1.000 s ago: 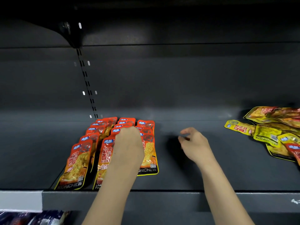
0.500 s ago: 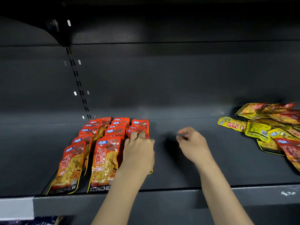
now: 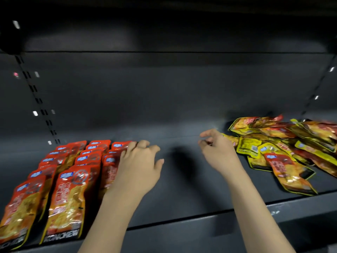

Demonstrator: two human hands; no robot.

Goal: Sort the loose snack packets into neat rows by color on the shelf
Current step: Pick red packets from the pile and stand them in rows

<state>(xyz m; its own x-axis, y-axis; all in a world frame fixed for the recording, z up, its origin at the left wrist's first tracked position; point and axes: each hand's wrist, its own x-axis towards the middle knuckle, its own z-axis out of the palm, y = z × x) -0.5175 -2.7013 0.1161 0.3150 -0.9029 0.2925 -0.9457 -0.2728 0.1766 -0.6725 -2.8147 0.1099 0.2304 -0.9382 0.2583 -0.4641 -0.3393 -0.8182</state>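
Roughly half of the sorting is judged to be done. Three neat rows of red packets are being kept on the left part of the shelf, each row running from the front lip back toward the rear wall, the packets overlapping like tiles. At the right, a loose pile is being left unsorted: mostly yellow packets with several red ones mixed in, lying at odd angles and on top of one another. No yellow row is being shown yet, so that whole colour, plus the stray red ones, is judged to be outstanding.

The left hand is being held over the rightmost red row, its fingertips touching the far packets; the fingers are loosely bent and nothing is being gripped. The right hand is being held just beside the near edge of the pile, thumb and forefinger drawn close as if pinching; whether anything is being held between them cannot be told.

The packets are being seen as flat, glossy foil pouches, oblong with rounded corners and thin yellow-edged seams, crinkled and light-catching, so they are judged to be slippery and easily shifted. The shelf is being seen as matte dark metal, smooth, with slotted uprights at the back.
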